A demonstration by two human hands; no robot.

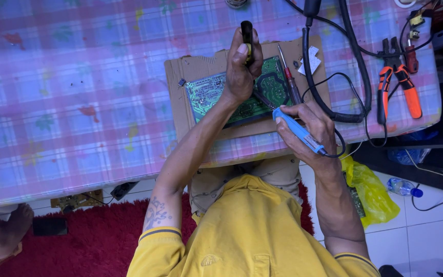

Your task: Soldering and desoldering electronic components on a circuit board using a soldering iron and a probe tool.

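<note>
From above, my left hand [240, 72] is closed around a black-handled tool [246, 35], thumb pressed on its side, and the tool stands nearly upright over the green board [208, 95]. My right hand [308, 128] has its fingers [289, 134] wrapped round a blue iron [297, 129], whose dark tip slants up and left to the board just below my left wrist. The iron's cord [340, 146] loops out of the back of my right hand. The board lies flat on a sheet of cardboard [180, 72], and the cardboard lies on the worktop [78, 102], which is covered by a pink and blue checked cloth. A red-handled screwdriver [289, 79] lies on the cardboard just beside the board's right edge, with a scrap of white paper [311, 61] near it. A thick black cable [357, 77] curves down the right part of the worktop, and orange-handled pliers [398, 84] lie well to its right. As for containers, a yellow plastic bag [370, 192] sits on the tiled floor by my right arm; I cannot tell what is in it. A clear bottle [403, 188] with a blue cap lies on the floor beside it. A red rug [93, 241] is under me, and someone's bare foot [3, 233] rests at its left edge.
</note>
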